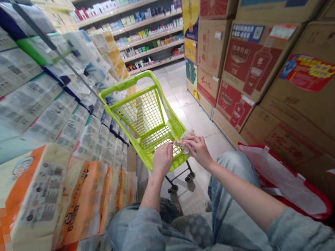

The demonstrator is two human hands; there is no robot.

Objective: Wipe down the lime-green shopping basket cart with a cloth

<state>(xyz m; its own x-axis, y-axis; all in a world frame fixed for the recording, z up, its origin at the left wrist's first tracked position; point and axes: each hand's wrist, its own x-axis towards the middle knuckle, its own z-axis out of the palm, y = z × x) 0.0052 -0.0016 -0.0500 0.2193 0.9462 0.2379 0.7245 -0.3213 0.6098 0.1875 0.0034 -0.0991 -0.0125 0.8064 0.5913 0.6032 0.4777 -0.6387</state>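
Observation:
A small crumpled, whitish-pink thing (187,134), like a soft cloth or thin plastic, is held above the near end of the green shopping cart (139,82). My right hand (199,149) is closed on it with bent fingers. Just to its left, my left hand (164,158) is closed too, fingertips pressed together by the left end of the crumpled thing. Whatever those fingertips pinch is too small to make out. The cart's basket stands upright on dark wheels in front of my knees.
Stacked tissue packs (35,182) line the left side. Cardboard cartons (253,59) rise on the right, with a red-and-white bag (287,178) against them near my knee. Tiled floor (178,93) leads to shelves of small boxes (137,19) at the back.

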